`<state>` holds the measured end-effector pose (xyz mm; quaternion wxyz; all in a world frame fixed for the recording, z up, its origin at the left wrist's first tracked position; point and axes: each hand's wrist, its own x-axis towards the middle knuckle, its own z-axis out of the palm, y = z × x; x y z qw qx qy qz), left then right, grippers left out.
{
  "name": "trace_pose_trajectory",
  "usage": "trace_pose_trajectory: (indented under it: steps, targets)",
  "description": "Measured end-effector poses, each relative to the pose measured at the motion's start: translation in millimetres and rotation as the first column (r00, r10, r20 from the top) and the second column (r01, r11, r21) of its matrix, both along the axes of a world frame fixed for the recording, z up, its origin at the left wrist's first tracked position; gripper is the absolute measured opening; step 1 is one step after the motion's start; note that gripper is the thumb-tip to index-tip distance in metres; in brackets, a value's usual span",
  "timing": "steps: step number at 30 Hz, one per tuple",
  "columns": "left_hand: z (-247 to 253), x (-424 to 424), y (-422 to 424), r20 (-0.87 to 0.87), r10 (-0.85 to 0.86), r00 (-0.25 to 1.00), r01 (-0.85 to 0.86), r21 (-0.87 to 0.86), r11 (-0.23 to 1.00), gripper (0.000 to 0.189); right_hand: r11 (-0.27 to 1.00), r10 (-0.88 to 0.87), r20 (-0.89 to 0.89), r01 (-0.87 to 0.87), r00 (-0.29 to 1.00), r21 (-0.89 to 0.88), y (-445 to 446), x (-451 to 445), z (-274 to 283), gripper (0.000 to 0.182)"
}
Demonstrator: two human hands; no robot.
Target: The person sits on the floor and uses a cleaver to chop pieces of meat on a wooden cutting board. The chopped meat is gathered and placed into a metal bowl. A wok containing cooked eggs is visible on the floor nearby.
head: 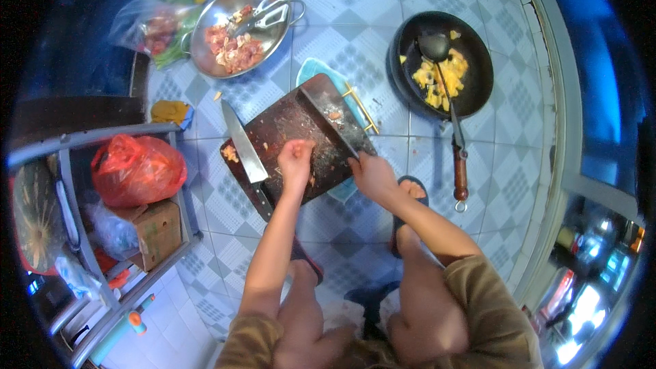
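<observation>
My right hand [376, 177] grips a kitchen knife [328, 123], its spine turned up and its blade crossing a dark cutting board [287, 123]. Over the middle of that board is my left hand [296, 161], fingers curled together; whether a small scrap is pinched in them is unclear. A small meat piece [334, 116] lies right of the blade. A second knife [245, 143] with a black handle rests along the board's left side, beside some pale scraps [229, 153]. Under the board, a light-blue tray [312, 67] shows at its edges, near a gold-coloured handle [361, 107].
On the tiled floor, a steel pan [205, 15] holds raw meat pieces and kitchen scissors [271, 10]. A black wok [482, 87] contains yellow food and a ladle [434, 47]. Vegetables fill a plastic bag [164, 23]. A metal rack [187, 205] carries a red bag [141, 169].
</observation>
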<state>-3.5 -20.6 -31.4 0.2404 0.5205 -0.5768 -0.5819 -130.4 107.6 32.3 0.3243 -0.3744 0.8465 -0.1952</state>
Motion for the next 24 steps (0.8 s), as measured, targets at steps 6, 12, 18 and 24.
trace_pose_trajectory:
  steps: [6, 12, 18, 24]
  targets:
    - [-27, -34, -33, 0.047, -0.061, 0.997, 0.070, -0.225, 0.972, 0.022, 0.990, -0.098, -0.052, 0.093, 0.994, -0.105, 9, -2, 10, 0.026]
    - [0, -6, -28, 0.311, 0.032, 0.950, 0.084, -0.350, 0.933, 0.024, 0.998, -0.033, -0.066, 0.029, 0.997, -0.057, 14, -5, 10, 0.026]
    - [7, 4, 8, 0.682, -0.055, 0.729, 0.465, -0.435, 0.771, 0.023, 0.995, 0.096, -0.060, -0.094, 0.994, 0.044, 12, 8, 14, 0.029]
    - [10, 13, 2, 0.684, -0.030, 0.729, 0.499, -0.501, 0.707, 0.025, 0.976, 0.193, -0.082, -0.183, 0.978, 0.119, 9, 11, 30, 0.023]
